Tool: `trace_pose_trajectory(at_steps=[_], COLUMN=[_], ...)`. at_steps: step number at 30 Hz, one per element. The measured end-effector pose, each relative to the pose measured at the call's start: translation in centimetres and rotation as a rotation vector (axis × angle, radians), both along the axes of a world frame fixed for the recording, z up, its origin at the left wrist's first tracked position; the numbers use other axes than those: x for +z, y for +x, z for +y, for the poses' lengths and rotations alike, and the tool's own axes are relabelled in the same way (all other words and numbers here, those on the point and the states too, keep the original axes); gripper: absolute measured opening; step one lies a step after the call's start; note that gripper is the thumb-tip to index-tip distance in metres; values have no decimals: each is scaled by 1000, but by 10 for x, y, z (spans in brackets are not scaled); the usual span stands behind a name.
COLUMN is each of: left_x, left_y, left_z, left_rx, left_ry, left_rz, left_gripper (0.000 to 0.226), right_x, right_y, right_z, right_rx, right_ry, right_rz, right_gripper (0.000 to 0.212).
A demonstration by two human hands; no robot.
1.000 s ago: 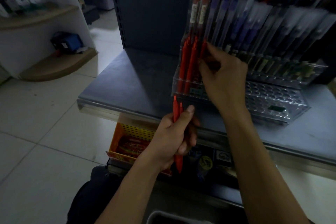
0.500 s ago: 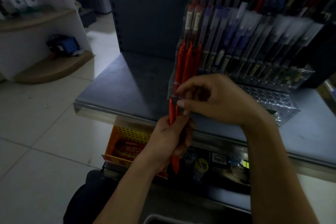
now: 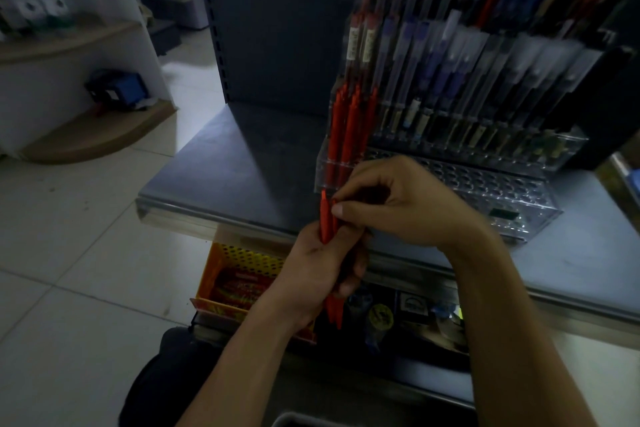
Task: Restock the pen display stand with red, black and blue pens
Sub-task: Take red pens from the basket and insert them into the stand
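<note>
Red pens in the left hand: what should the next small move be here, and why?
Likely pull one pen up out of the bundle of red pens toward the display stand. The left hand grips the bundle, the right hand pinches that pen's top, and the stand has standing red pens at its left end with open holes beside them.
</note>
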State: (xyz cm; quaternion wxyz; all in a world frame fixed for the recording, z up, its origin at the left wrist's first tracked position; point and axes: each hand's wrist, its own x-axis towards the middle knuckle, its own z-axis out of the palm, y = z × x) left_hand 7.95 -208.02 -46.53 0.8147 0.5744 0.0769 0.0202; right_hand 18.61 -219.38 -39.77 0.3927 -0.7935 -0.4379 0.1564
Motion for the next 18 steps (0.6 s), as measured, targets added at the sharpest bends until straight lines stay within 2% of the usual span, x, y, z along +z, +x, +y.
trace_pose_trajectory(at_steps=[5, 10, 12, 15, 18], left_x=[3, 3, 3, 2, 2], left_y=[-2, -2, -3, -2, -1], left_z=[0, -1, -1, -1, -2], left_rx=[-28, -23, -14, 8, 15], left_ry=[48, 94, 86, 52, 44], left_rz=[-7, -17, -11, -2, 19], left_gripper=[36, 37, 37, 35, 34], right_x=[0, -2, -2, 0, -1], right_y=[1, 3, 2, -2, 0], right_z=[0, 2, 1, -1, -1], right_rx=[-47, -163, -150, -55, -99], right_ry=[178, 286, 264, 129, 130], right_rz=[84, 26, 53, 144, 112], right_gripper=[2, 5, 4, 22, 24])
